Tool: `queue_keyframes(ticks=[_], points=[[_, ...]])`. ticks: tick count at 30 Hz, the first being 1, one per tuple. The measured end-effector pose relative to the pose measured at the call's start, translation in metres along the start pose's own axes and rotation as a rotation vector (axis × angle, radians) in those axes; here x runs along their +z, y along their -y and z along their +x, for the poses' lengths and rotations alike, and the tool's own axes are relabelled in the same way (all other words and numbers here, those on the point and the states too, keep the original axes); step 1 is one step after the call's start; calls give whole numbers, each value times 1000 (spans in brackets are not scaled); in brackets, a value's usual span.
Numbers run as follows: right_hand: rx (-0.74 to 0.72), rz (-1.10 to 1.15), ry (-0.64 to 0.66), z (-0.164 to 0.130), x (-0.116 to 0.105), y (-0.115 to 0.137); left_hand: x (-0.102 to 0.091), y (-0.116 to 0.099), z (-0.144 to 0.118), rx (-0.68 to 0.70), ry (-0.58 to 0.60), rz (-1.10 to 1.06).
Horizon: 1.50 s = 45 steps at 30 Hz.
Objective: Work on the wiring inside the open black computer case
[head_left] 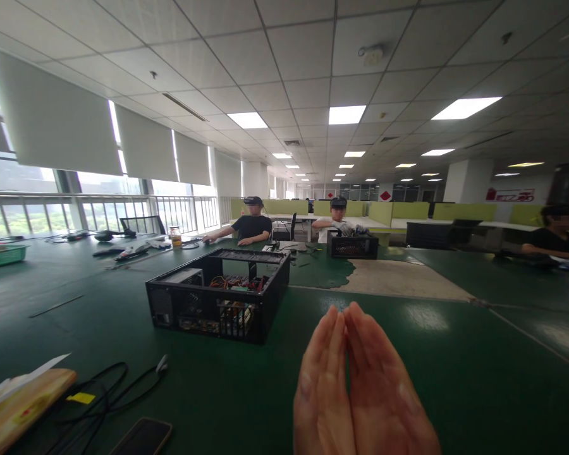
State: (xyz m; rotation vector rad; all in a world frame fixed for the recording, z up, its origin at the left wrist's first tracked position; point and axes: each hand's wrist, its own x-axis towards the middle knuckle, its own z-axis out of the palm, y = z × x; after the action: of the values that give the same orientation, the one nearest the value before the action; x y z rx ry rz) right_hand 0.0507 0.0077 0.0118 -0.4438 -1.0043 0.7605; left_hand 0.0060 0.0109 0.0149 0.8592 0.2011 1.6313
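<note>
The left hand (325,385) and right hand (384,392) are pressed flat together, palm to palm with fingers straight, holding nothing, low over the near edge of the desk (455,373). Judging from this, work on the one open computer case (218,302) nearest them, toward the desk's middle, has not begun. Counted: one case, one phone (145,437) and one cable (99,392) by the near left corner, three people at the far edge.

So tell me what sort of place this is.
Probably an open-plan office used as an electronics workshop: an opened computer case sits on a green work table, green desk partitions stand behind, and ceiling light panels hang overhead.
</note>
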Motion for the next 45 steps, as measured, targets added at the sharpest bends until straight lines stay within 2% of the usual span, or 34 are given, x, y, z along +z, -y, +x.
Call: queue_keyframes(ticks=[2,6,9,13,19,33,36,42,45], points=[[47,140,-27,5,-5,1,-4,0,3,-20,-12,-157],[133,379,-213,11,-7,4,-12,3,10,-51,-13,-395],[198,535,-257,11,-7,2,-18,7,14,-75,-27,-480],[212,666,-295,10,-7,-4,-21,8,13,-98,-49,-532],[169,703,-272,8,-8,-6,-19,8,10,-47,-35,-522],[173,703,-250,9,-10,-7,-23,10,13,-57,-47,-504],[167,684,-247,9,-10,-6,-21,8,14,-86,-110,-495],[155,685,-236,7,-10,-7,-9,0,13,-154,-308,-463],[132,712,-210,6,-7,-9,-5,1,14,-196,-354,-420]])
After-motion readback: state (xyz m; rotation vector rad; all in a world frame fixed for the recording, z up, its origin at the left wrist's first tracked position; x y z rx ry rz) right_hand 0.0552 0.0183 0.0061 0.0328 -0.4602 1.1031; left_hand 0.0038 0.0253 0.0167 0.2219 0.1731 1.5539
